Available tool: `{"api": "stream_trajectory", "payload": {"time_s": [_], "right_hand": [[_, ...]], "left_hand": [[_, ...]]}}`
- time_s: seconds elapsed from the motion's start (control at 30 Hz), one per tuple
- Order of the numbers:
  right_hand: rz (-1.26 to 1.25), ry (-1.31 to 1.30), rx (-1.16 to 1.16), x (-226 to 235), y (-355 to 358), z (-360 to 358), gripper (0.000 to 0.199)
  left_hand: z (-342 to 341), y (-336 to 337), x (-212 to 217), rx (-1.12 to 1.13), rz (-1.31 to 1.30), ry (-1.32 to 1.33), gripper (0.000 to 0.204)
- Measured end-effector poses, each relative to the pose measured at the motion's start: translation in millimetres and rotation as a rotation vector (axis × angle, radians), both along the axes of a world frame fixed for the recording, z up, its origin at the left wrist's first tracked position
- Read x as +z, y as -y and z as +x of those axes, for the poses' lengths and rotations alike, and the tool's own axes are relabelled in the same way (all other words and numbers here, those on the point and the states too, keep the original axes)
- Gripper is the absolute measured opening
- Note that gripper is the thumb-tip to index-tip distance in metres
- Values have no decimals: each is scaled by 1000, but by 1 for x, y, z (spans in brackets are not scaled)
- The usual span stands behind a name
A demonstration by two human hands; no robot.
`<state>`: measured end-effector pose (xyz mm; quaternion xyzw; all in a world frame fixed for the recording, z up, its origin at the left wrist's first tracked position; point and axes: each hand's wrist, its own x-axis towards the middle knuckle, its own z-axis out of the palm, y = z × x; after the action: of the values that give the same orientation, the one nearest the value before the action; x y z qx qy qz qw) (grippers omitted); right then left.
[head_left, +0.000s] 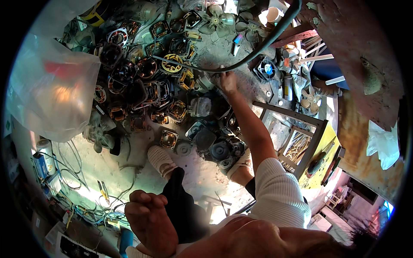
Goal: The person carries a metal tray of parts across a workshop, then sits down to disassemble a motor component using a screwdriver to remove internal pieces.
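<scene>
Stretched far forward, my right hand (228, 82) is down at the right edge of a heap of motor parts. Its fingers are closed, and what they hold, if anything, is too small and dark to make out. Just left of it lies a pale round metal motor housing (204, 82). Beyond that are a yellow-framed motor stator (186, 80) and a yellow stator ring (172, 63). My left hand (151, 221) is raised near my body, palm showing and fingers loosely bent, with nothing visible in it.
Several stators with copper windings (169, 138) cover the floor ahead. A thick dark hose (262, 45) arches above my right hand. Fan blades (216, 19) lie at the back. A wooden-framed stool (316, 148) stands right, a clear plastic bag (53, 86) left. Tangled cables (109, 210) lie lower left.
</scene>
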<state>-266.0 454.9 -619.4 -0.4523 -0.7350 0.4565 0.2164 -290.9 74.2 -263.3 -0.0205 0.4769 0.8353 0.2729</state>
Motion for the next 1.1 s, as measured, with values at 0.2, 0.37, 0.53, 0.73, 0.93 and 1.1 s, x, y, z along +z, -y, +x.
{"api": "stream_trajectory", "payload": {"time_s": [0.2, 0.37, 0.53, 0.73, 0.93, 1.1], "right_hand": [[284, -156, -134, 106, 12, 2, 35], [269, 238, -52, 114, -76, 4, 41], [361, 483, -311, 110, -165, -4, 47], [-931, -528, -456, 104, -113, 3, 11], [-537, -344, 330, 226, 150, 7, 21], [-31, -686, 850, 281, 224, 17, 19]], "left_hand": [[-3, -4, 0, -9, 18, -18, 18], [-3, -2, 0, 7, 55, 55, 19], [3, 1, 3, -1, -2, 13, 18], [1, -1, 4, -24, 68, 181, 30], [-1, -17, -3, 49, 114, 719, 39], [2, -9, -12, 51, 271, 895, 30]]}}
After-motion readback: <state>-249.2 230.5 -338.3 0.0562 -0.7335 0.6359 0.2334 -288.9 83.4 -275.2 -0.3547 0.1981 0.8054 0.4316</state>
